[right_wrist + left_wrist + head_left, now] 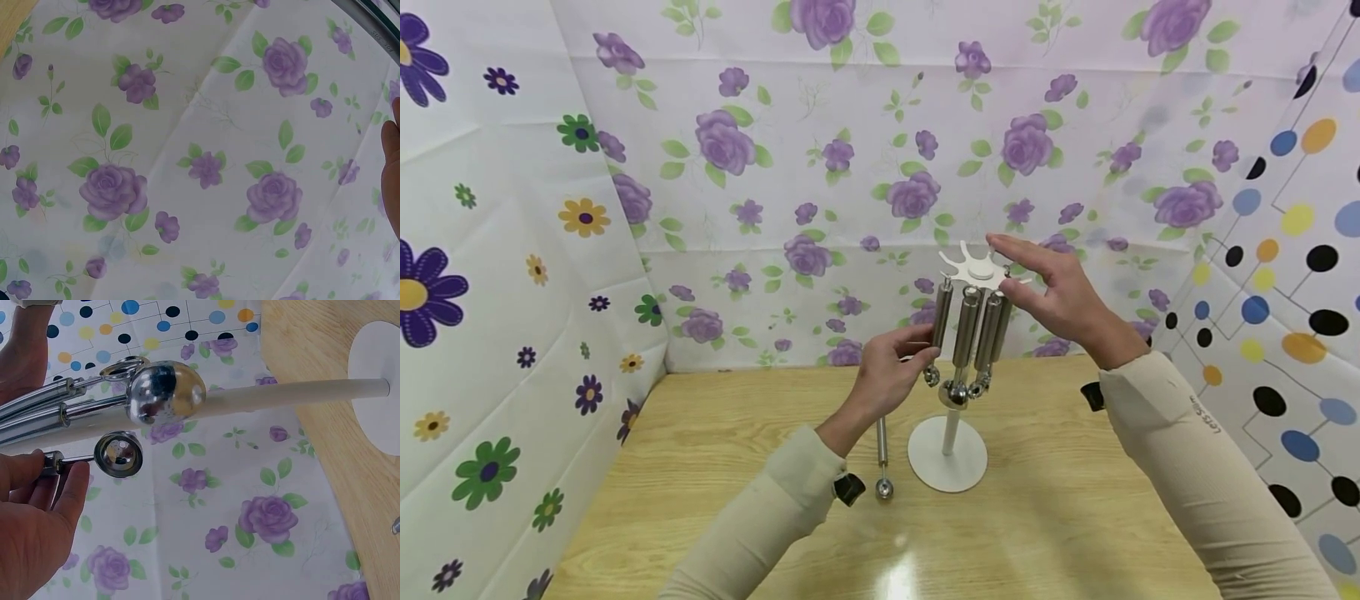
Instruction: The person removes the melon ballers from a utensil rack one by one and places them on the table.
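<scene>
A white utensil rack (981, 268) with curved hooks on top carries several steel utensils, their handles (967, 329) hanging down around the post. My left hand (887, 371) pinches the handle of a small round-bowled scoop (119, 454) on the rack's left side, its bowl hanging below the fingers. Beside it hangs a scoop with a bigger round bowl (165, 392). My right hand (1067, 292) is at the right of the rack's top, its fingers extended and thumb spread from the index finger, fingertips right at the hooks. The right wrist view catches only its edge and a steel handle (375, 28).
The rack's round white base (947, 467) stands on the wooden table (760, 467). Another steel utensil with a round bowl (883, 454) lies on the table left of the base. Flowered and dotted cloths (820, 192) hang behind and at both sides.
</scene>
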Available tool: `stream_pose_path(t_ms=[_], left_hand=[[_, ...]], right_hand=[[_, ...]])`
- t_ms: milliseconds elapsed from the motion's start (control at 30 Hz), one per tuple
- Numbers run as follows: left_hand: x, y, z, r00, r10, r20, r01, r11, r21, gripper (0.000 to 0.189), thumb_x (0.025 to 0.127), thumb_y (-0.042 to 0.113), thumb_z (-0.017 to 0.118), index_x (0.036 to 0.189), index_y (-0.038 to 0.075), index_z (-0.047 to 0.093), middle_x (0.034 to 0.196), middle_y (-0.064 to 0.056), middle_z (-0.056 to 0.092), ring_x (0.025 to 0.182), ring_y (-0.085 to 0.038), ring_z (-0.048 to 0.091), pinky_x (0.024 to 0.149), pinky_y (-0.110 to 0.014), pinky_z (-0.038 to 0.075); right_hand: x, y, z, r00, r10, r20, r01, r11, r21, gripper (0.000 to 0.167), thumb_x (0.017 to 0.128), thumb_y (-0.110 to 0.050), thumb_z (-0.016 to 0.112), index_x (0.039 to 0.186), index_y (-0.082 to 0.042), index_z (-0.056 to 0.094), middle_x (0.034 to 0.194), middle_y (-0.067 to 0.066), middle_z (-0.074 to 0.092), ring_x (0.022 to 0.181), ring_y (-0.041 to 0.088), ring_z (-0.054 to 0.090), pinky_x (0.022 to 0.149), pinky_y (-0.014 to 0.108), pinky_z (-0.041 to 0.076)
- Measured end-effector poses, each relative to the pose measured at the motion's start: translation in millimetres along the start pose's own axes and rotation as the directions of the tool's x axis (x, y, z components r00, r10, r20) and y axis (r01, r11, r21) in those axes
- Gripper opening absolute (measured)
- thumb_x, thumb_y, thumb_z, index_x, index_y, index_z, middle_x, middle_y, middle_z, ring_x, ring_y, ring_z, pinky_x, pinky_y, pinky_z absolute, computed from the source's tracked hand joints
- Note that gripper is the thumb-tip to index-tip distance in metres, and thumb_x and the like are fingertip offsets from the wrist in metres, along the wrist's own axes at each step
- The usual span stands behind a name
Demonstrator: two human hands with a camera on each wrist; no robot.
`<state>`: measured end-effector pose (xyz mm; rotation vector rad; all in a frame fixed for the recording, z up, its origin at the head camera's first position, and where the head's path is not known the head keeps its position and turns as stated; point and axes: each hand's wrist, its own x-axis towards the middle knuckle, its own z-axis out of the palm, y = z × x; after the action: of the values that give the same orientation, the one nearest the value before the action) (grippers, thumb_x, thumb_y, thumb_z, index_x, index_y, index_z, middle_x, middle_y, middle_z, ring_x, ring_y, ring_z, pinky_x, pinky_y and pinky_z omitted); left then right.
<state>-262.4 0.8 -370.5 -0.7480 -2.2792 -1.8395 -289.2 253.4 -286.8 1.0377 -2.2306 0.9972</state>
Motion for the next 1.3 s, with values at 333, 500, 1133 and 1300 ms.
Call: stream_pose_path(t_ms=[333, 500, 1133, 1300], left_hand=[[-1.6, 3.2, -12.8, 0.999, 0.049, 0.002, -0.049, 0.999, -0.006, 0.032, 0.096, 0.001, 0.066, 0.127, -0.002, 0.065, 0.118, -0.018, 0.069, 0.105, -0.030, 0.068, 0.085, -0.030, 0.058], [-5.9, 0.0, -18.7, 1.000, 0.021, -0.003, -0.021, 1.000, -0.011, 0.031, 0.096, 0.002, 0.066, 0.127, -0.002, 0.066, 0.117, -0.017, 0.069, 0.106, -0.030, 0.068, 0.084, -0.032, 0.059], [-29.6, -28.8, -32.1, 0.997, -0.053, -0.049, 0.053, 0.999, -0.006, 0.029, 0.092, -0.003, 0.069, 0.121, -0.005, 0.068, 0.111, -0.017, 0.069, 0.101, -0.032, 0.070, 0.077, -0.034, 0.061], [-36.6, -38.5, -30.9, 0.996, -0.060, -0.068, 0.060, 0.998, -0.012, 0.027, 0.090, -0.005, 0.071, 0.117, -0.004, 0.070, 0.108, -0.018, 0.070, 0.097, -0.033, 0.071, 0.073, -0.037, 0.062]], right_hand=[[0.5, -2.5, -2.4, 0.999, 0.036, 0.025, -0.036, 0.999, -0.007, 0.061, 0.100, -0.045, 0.059, 0.146, -0.006, 0.051, 0.149, 0.015, 0.049, 0.138, 0.035, 0.043, 0.110, 0.061, 0.035], [1.0, -4.7, -6.4, 0.994, 0.067, 0.082, -0.064, 0.997, -0.043, 0.064, 0.101, -0.047, 0.056, 0.150, -0.008, 0.047, 0.152, 0.013, 0.045, 0.141, 0.035, 0.040, 0.111, 0.061, 0.032], [-14.3, -11.4, -28.5, 0.989, 0.069, 0.133, -0.058, 0.995, -0.081, 0.053, 0.099, -0.012, 0.060, 0.150, -0.011, 0.047, 0.153, 0.011, 0.045, 0.138, 0.037, 0.042, 0.108, 0.063, 0.036], [-17.1, -13.1, -28.1, 0.994, 0.077, 0.074, -0.070, 0.993, -0.095, 0.050, 0.097, -0.006, 0.063, 0.146, -0.009, 0.053, 0.147, 0.013, 0.051, 0.135, 0.037, 0.046, 0.107, 0.062, 0.038]])
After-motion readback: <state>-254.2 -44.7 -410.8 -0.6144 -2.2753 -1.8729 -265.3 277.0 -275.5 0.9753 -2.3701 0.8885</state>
